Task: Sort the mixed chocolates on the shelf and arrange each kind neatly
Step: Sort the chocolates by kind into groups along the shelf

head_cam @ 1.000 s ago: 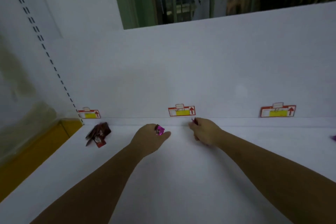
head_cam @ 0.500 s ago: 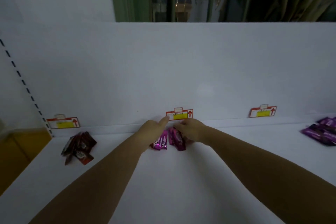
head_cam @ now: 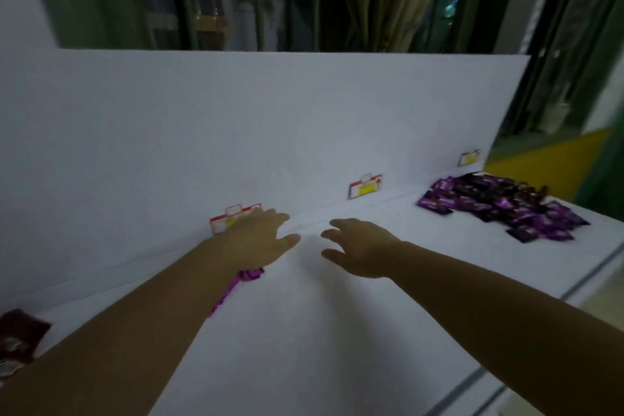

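Over the white shelf (head_cam: 304,331), the left hand (head_cam: 260,240) and right hand (head_cam: 361,246) spread their fingers wide, holding nothing. The left arm might knock the half-hidden, maybe pink chocolates (head_cam: 250,275) crooked.

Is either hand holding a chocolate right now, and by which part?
Nothing is held. The left hand and the right hand are both open, fingers spread; the pink chocolates lie on the shelf by the left forearm, ungripped.

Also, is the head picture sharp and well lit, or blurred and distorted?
Head view: dim, bluish light, with soft shadows on the shelf; head view again: the purple chocolate pile is smeared by motion blur, its print unreadable; the wide lens skews the back panel.
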